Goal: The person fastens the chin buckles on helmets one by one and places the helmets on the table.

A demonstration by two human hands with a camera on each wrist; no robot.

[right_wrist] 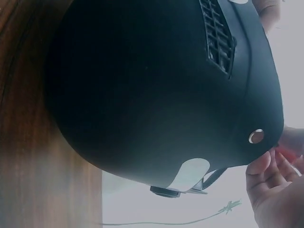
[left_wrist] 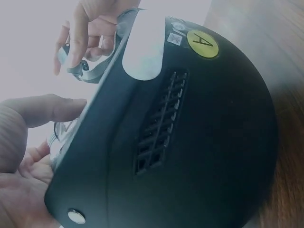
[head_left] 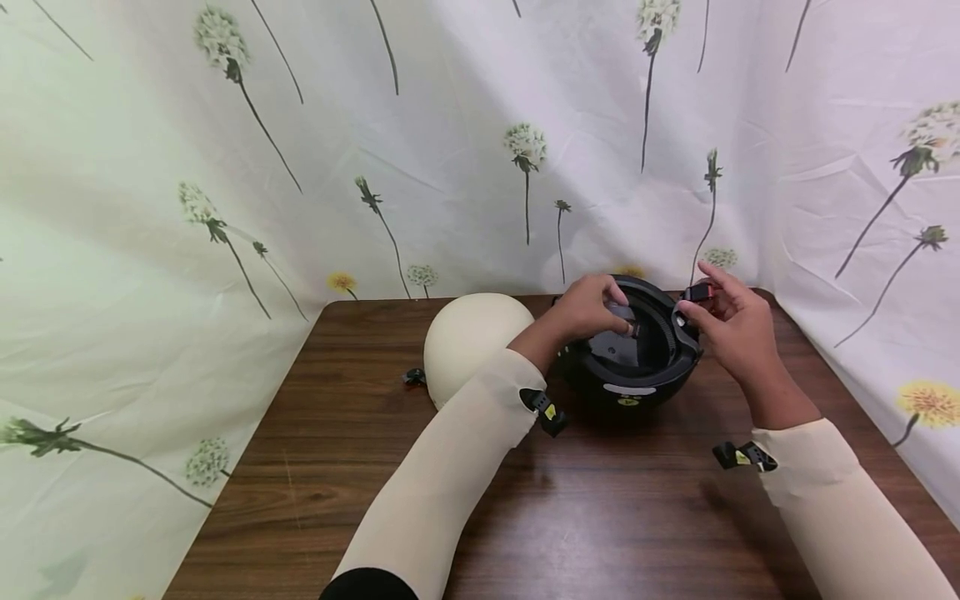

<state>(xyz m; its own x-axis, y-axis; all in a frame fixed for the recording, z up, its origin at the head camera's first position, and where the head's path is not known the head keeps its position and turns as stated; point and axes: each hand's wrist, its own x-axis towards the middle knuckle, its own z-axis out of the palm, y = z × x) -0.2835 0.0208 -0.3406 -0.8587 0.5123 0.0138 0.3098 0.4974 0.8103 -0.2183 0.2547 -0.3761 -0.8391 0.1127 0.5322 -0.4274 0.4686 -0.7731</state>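
A black helmet (head_left: 630, 392) lies upside down on the table, its opening facing up. Over that opening, my left hand (head_left: 588, 308) has its thumb and fingers curled around part of the strap (left_wrist: 58, 135); the fingertips are partly hidden. At the helmet's right rim, my right hand (head_left: 738, 321) pinches a black and red buckle (head_left: 699, 292) on the chin strap (left_wrist: 99, 71). The right wrist view shows the helmet's outer shell (right_wrist: 142, 95), with the right fingers close by its rim. A cream helmet (head_left: 476, 342) sits dome up, left of the black one.
The brown wooden table (head_left: 300, 500) carries both helmets near its back edge. A small black and red buckle (head_left: 414, 377) sticks out beside the cream helmet. Behind and to the sides hangs a white cloth (head_left: 450, 167) printed with dandelions.
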